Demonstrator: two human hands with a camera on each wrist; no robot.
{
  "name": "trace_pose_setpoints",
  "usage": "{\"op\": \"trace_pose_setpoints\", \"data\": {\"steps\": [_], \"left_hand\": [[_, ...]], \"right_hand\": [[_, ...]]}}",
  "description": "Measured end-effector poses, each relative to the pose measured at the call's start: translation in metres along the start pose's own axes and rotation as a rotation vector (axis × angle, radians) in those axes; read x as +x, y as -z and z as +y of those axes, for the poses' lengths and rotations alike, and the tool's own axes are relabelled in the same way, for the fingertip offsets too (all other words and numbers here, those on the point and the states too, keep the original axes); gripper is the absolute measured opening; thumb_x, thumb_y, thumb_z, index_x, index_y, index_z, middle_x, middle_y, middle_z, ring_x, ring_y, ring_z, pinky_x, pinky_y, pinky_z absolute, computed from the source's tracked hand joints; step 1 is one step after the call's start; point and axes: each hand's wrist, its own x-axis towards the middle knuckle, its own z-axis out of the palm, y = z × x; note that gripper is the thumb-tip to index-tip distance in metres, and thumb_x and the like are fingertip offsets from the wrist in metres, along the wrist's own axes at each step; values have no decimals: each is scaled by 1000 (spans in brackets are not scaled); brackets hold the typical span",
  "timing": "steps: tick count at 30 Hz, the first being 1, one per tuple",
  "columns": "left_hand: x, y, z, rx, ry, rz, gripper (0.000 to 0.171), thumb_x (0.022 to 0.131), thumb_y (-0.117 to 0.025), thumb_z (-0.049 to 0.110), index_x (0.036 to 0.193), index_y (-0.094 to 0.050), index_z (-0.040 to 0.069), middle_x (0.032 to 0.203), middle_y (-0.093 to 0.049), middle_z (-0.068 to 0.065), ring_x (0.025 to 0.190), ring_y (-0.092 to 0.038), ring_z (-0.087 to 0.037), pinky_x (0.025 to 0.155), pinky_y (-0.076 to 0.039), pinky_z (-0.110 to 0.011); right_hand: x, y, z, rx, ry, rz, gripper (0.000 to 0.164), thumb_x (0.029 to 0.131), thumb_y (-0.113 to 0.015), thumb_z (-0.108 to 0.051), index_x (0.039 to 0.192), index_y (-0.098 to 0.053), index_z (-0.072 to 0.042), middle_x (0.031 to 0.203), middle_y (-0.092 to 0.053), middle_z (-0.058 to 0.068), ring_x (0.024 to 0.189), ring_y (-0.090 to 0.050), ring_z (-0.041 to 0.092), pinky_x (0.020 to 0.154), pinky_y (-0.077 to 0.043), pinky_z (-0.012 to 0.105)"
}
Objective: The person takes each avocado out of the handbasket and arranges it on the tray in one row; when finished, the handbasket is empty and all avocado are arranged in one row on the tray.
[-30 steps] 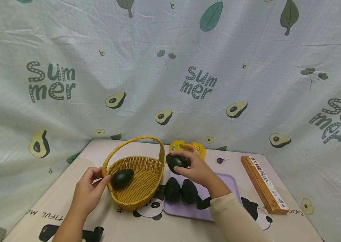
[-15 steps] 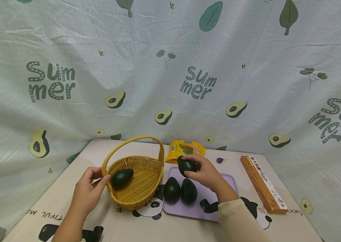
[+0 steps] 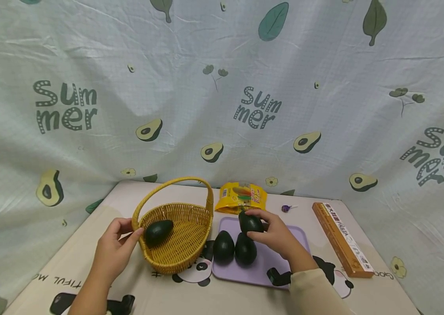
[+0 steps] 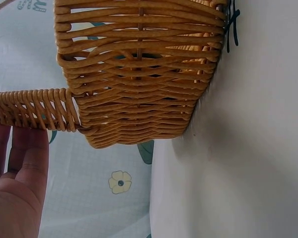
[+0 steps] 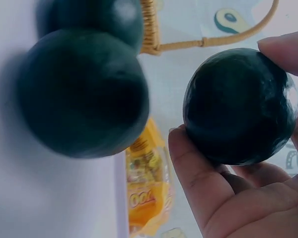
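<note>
My left hand [image 3: 116,247] pinches the left side of the yellow wicker basket [image 3: 184,227] where its handle meets the rim. One dark green avocado [image 3: 159,232] lies inside the basket. In my right hand [image 3: 275,234] is another dark avocado [image 3: 250,222], gripped between thumb and fingers above the lilac tray [image 3: 263,271]. Two more avocados stand side by side at the tray's left: the left avocado [image 3: 223,247] and the right avocado [image 3: 245,250]. The right wrist view shows the held avocado [image 5: 241,106] apart from the tray's nearest avocado [image 5: 84,94].
Behind the tray lies a yellow snack bag [image 3: 241,197]. A purple-wrapped lollipop [image 3: 286,208] is to its right. Farther right is a long orange-brown pasta box [image 3: 342,240]. A printed cloth [image 3: 190,87] hangs behind and beside the table [image 3: 159,293].
My right hand has moved right and down, carrying its avocado away from the basket's rim to over the tray. The left hand and basket stay in place.
</note>
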Motion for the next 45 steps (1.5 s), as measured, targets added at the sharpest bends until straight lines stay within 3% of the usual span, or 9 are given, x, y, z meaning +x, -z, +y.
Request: {"op": "trace_pose_setpoints", "data": {"steps": [8,21,33,45], "left_hand": [[0,0,-1,-9,4,2,28,100,-69,18,120,-58,2,120,-67,-16,102,-53,17,83,-48,0],[1,0,-1,-17,-5,-6,29,100,-69,18,121,-58,1,120,-67,-17,103,-53,17,84,-49,0],[0,1,2,-12,18,-9,28,100,-69,19,120,-58,3,120,-67,-16,102,-53,17,83,-48,1],[0,3,5,-21,8,-8,29,100,-69,20,121,-59,2,120,-67,-16,103,-53,15,84,-48,0]], "right_hand": [[-7,1,12,-35,-29,37,53,86,-83,-16,134,-64,-24,146,-54,15,109,-66,32,92,-60,45],[-14,4,30,-55,-69,114,53,83,-84,-15,132,-66,-25,145,-55,14,114,-63,34,87,-60,42],[-26,11,45,-113,-100,141,54,83,-85,-15,133,-66,-22,140,-60,14,111,-65,29,95,-56,45],[-31,13,55,-190,-96,123,73,80,-88,-19,144,-57,-5,141,-61,16,115,-65,31,97,-54,44]]}}
